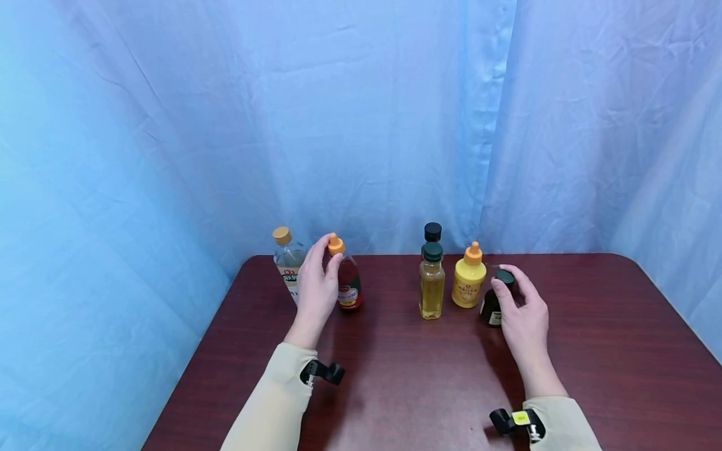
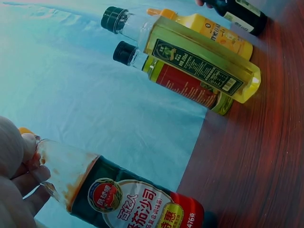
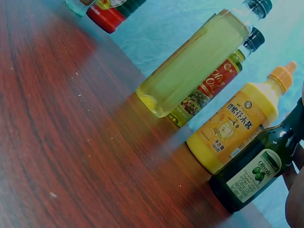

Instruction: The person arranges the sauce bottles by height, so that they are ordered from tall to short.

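My left hand (image 1: pixel 318 285) holds a ketchup bottle (image 1: pixel 351 289) near its orange cap, thumb and fingers on opposite sides of the top. In the left wrist view, fingers wrap the clear neck of this ketchup bottle (image 2: pixel 137 197), above its red and green label. On the right, my right hand (image 1: pixel 526 316) grips a dark olive oil bottle (image 1: pixel 491 308) around its neck, just under the green cap. That olive oil bottle (image 3: pixel 254 173) stands close beside a yellow mustard squeeze bottle (image 3: pixel 232 123) in the right wrist view; part of the hand is cut off there.
Left of the ketchup, a clear bottle with a tan cap (image 1: pixel 282 235) is partly hidden by the left hand. A square bottle of yellow oil (image 1: pixel 432 291) stands before a red-labelled olive oil bottle (image 3: pixel 221 78). Blue curtains (image 1: pixel 361 125) hang behind the dark wooden table (image 1: pixel 395 388).
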`<state>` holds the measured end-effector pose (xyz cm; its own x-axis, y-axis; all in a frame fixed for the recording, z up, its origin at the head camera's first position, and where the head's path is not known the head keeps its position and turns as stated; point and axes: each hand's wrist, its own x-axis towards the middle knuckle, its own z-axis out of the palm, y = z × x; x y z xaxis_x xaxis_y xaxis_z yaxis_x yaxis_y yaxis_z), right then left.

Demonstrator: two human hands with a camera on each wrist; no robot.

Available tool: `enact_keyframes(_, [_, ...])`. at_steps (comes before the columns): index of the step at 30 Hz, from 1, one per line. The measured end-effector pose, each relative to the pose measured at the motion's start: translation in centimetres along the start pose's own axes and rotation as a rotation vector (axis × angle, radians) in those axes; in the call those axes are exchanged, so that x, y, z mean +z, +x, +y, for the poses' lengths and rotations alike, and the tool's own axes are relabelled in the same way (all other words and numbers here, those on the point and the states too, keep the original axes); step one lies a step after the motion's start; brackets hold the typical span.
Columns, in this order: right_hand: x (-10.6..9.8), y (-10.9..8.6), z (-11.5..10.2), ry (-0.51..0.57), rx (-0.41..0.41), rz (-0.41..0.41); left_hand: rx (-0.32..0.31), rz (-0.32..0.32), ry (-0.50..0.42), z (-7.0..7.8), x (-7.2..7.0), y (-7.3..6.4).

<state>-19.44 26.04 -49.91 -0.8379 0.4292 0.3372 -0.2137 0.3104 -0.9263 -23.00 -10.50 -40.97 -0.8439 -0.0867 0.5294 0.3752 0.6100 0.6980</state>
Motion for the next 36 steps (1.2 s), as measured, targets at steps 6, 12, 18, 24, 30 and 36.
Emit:
enact_keyframes(6, [0.1,0.0,0.3,0.009,0.008,0.003,-0.031,-0.064,-0.001,-0.2,-0.4,-0.1])
enact_keyframes(12, [0.3,0.0,0.4,0.009,0.015,0.011,-0.042,-0.097,0.014,-0.6,-0.7,-0.1])
enact_keyframes(18, [0.3,0.1,0.4,0.003,0.019,0.019,-0.058,-0.134,-0.022,-0.8,-1.0,-0.2])
enact_keyframes(24, [0.3,0.1,0.5,0.003,0.013,0.024,-0.045,-0.143,-0.025,-1.2,-1.0,-0.2])
enact_keyframes(30, [0.1,0.0,0.4,0.006,0.004,0.01,-0.067,-0.146,-0.036,-1.6,-1.0,-0.2])
enact_keyframes(36, [0.2,0.1,0.4,-0.002,0.003,0.007,-0.068,-0.149,-0.049,-1.8,-1.2,-0.2])
